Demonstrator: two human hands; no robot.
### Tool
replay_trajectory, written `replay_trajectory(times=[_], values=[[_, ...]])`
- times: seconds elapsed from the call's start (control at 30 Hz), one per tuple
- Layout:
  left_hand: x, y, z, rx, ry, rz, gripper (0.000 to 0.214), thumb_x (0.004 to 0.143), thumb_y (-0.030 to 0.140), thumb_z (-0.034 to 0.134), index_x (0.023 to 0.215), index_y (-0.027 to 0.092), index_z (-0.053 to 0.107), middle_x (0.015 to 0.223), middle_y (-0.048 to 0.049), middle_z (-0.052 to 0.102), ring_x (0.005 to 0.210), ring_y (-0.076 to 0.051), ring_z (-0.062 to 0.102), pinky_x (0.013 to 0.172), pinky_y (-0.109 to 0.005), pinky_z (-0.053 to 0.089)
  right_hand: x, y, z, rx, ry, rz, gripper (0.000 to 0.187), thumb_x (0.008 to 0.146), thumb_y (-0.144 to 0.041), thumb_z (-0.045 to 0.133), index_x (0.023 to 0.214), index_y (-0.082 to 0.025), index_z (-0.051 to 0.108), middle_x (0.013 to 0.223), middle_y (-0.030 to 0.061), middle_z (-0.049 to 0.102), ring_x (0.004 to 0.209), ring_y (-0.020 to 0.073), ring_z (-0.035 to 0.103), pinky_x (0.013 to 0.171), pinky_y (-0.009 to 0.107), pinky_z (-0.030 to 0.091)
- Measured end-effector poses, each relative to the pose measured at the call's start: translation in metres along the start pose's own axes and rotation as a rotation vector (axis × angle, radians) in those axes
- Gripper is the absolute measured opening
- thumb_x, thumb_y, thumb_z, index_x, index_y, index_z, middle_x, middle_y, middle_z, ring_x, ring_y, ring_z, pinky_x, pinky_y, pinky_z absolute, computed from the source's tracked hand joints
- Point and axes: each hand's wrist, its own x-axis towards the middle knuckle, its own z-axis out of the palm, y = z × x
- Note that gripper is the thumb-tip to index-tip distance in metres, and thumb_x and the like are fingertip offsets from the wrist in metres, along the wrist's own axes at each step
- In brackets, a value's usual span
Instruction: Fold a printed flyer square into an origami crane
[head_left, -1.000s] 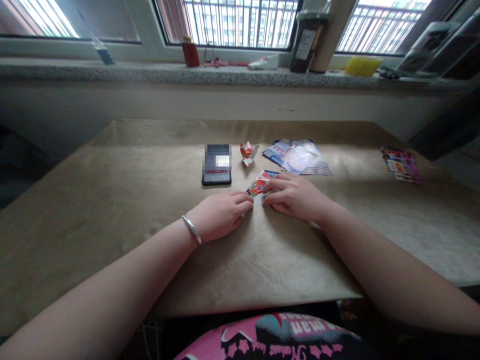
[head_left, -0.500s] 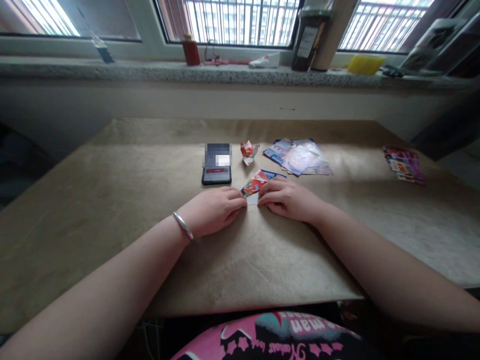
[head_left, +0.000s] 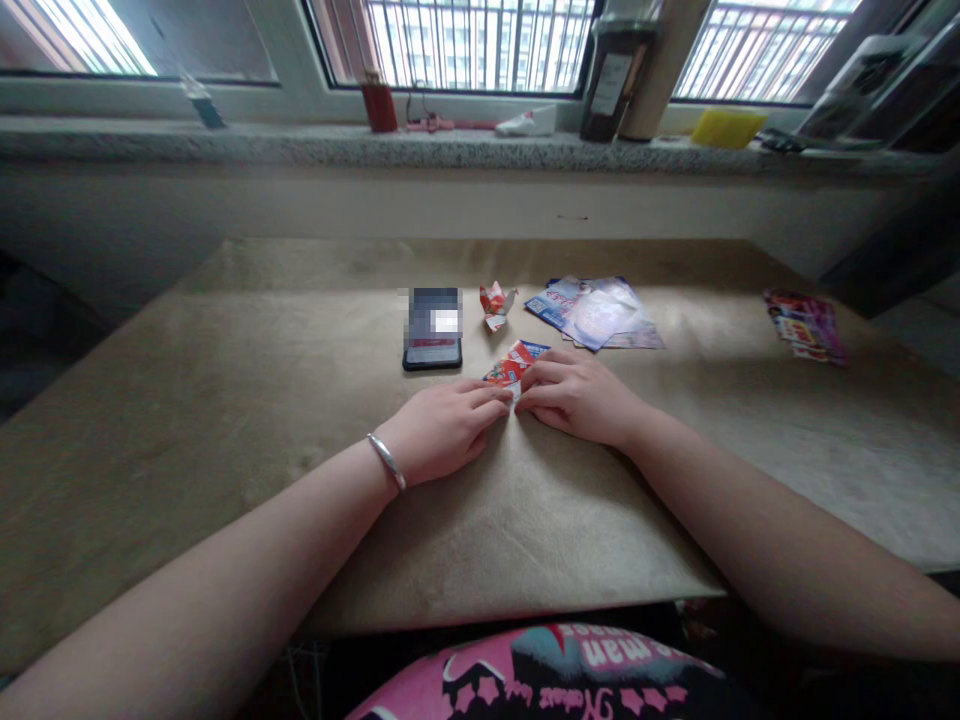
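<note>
A folded piece of printed paper (head_left: 508, 366), red and blue with a white part, lies flat on the table in front of me. My left hand (head_left: 454, 425), with a silver bangle at the wrist, has its fingers closed together on the paper's near left edge. At the right end, my right hand (head_left: 574, 395) grips the paper between thumb and fingers, hiding part of it. The fingertips of both hands almost meet at the near edge. Just beyond the paper stands a red and white folded paper figure (head_left: 496, 306).
A phone (head_left: 433, 330) lies left of the paper figure. Several printed sheets (head_left: 600, 312) are spread behind my right hand, and a stack of colourful cards (head_left: 806, 326) sits far right. Along the windowsill (head_left: 285, 145) stand a red container (head_left: 379, 105), a dark jar (head_left: 613, 80) and a yellow block (head_left: 727, 128).
My left hand has slid right along the paper's near edge, closing the gap to my right hand. The right hand has stayed nearly in place, and less of the paper shows.
</note>
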Motion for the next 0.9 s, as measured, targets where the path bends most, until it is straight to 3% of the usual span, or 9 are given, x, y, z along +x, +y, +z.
replay_trajectory(times=[0.2, 0.4, 0.9], values=[[0.0004, 0.0007, -0.0005, 0.005, -0.024, -0.012, 0.031, 0.081, 0.011, 0.050, 0.111, 0.013, 0.057, 0.124, -0.0088, 0.058, 0.116, -0.021, 0.051, 0.101, -0.036, 0.044, 0.0013, 0.0016, -0.0001, 0.025, -0.003, -0.009, 0.023, 0.089, -0.027, 0.048, 0.090, -0.025, 0.071, 0.092, 0.0044, 0.066, 0.086, 0.0193, 0.050, 0.077, 0.033, 0.041], [-0.0007, -0.0017, 0.0030, 0.029, 0.005, 0.021, 0.034, 0.088, 0.017, 0.043, 0.120, 0.013, 0.053, 0.125, -0.0091, 0.057, 0.117, -0.022, 0.050, 0.099, -0.038, 0.045, 0.0001, 0.0032, 0.0013, 0.121, 0.040, -0.002, 0.022, 0.088, -0.023, 0.050, 0.087, -0.024, 0.072, 0.093, 0.0053, 0.066, 0.089, 0.0182, 0.052, 0.080, 0.032, 0.044], [0.0004, -0.0037, 0.0034, 0.027, -0.015, 0.023, 0.032, 0.089, 0.019, 0.043, 0.118, 0.019, 0.057, 0.125, -0.0070, 0.056, 0.106, -0.022, 0.051, 0.095, -0.041, 0.045, -0.0069, 0.0078, 0.0047, 0.208, 0.078, 0.162, 0.018, 0.083, -0.020, 0.055, 0.083, -0.025, 0.071, 0.097, 0.0056, 0.063, 0.093, 0.0188, 0.055, 0.086, 0.037, 0.045]])
